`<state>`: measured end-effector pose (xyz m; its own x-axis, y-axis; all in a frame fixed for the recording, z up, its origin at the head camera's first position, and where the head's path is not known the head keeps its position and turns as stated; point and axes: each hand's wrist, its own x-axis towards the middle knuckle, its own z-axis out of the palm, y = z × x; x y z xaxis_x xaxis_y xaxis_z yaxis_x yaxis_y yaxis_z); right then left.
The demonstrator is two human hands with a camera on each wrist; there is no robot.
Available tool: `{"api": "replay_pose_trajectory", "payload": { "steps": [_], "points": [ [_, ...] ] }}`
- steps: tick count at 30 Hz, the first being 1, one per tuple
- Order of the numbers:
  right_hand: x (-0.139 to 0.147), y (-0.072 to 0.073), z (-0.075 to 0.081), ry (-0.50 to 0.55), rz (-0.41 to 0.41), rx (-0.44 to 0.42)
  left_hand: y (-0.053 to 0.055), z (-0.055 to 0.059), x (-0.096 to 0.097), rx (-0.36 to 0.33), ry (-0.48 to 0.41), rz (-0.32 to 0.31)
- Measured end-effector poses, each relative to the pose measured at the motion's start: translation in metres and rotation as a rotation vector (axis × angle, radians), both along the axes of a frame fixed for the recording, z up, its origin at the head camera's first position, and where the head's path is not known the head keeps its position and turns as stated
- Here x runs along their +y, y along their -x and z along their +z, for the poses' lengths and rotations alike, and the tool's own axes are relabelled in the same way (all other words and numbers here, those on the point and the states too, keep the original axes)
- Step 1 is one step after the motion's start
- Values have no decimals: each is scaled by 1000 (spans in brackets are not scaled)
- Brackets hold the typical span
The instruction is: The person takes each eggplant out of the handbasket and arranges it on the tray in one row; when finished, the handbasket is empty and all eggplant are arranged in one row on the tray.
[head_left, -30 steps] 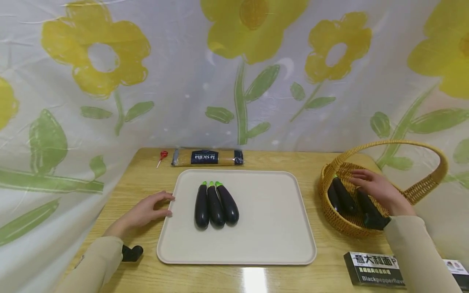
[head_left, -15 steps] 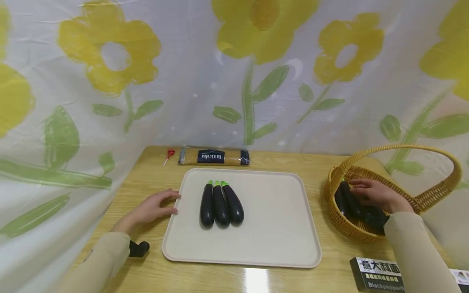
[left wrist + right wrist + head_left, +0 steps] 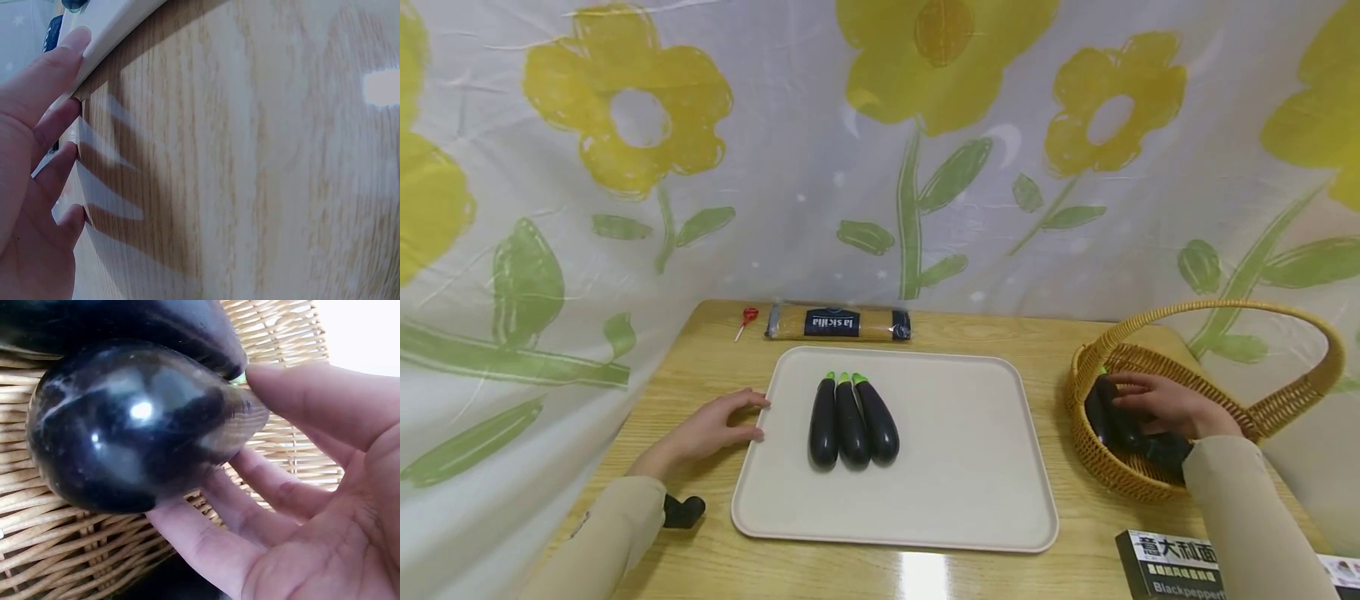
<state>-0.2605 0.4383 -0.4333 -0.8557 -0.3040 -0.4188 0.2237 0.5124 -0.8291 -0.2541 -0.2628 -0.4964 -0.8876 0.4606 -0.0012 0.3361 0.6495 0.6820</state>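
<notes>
In the basket at the right, my right hand point(image 3: 1167, 405) reaches in over the dark purple eggplants. The right wrist view shows its thumb on one side of an eggplant point(image 3: 131, 431) and the fingers point(image 3: 206, 534) curled along its other side, near the narrow end. A second eggplant point(image 3: 119, 328) lies against it. My left hand point(image 3: 711, 427) rests at the left rim of a cream tray point(image 3: 955, 500), fingers loosely spread and thumb tip at the edge. On the tray, three eggplants point(image 3: 853, 423) lie side by side, green stems pointing away.
The wicker basket point(image 3: 1105, 467) has a tall arched handle point(image 3: 1217, 305) beside my right forearm. A spaghetti pack point(image 3: 842, 322) and a small red-topped item point(image 3: 747, 320) lie behind the tray. A black box point(image 3: 1172, 567) is at the front right.
My right hand has lowered from above the basket onto an eggplant, which now lies closer to its neighbours. The head view has shifted slightly; the left hand stays at the tray's rim.
</notes>
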Motion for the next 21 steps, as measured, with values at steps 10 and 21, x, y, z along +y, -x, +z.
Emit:
{"api": "replay_pose_trajectory", "payload": {
  "steps": [10, 21],
  "points": [
    [0, -2, -1, -14, 27, 35, 0, -1, 0, 4, 16, 2],
    [-5, -7, 7, -74, 89, 44, -2, 2, 2, 16, 31, 7]
  ]
}}
